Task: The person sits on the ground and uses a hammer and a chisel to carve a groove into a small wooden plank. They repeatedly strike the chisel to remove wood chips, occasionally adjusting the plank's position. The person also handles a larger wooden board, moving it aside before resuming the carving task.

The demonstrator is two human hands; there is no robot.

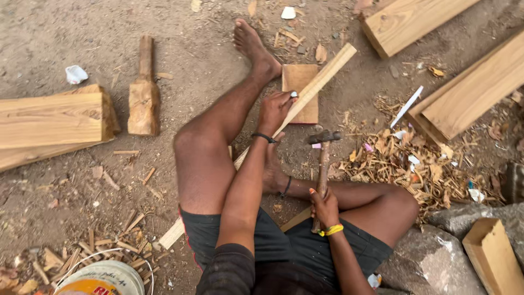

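Note:
I sit on bare ground with my left leg stretched out and my right leg folded. My left hand (274,111) grips a long thin wooden strip (322,76) that runs diagonally from the upper right down under my left leg to the lower left. The strip lies across a small flat wooden block (298,76) near my left foot. My right hand (325,207) holds a hammer (323,158) by its wooden handle. The metal head is raised just right of the strip, a little below my left hand.
A wooden mallet (143,95) lies at upper left beside thick planks (52,120). More planks (469,93) lie at upper right. Wood shavings (415,164) are heaped at right, rocks (436,257) at lower right, a white bucket (103,278) at lower left.

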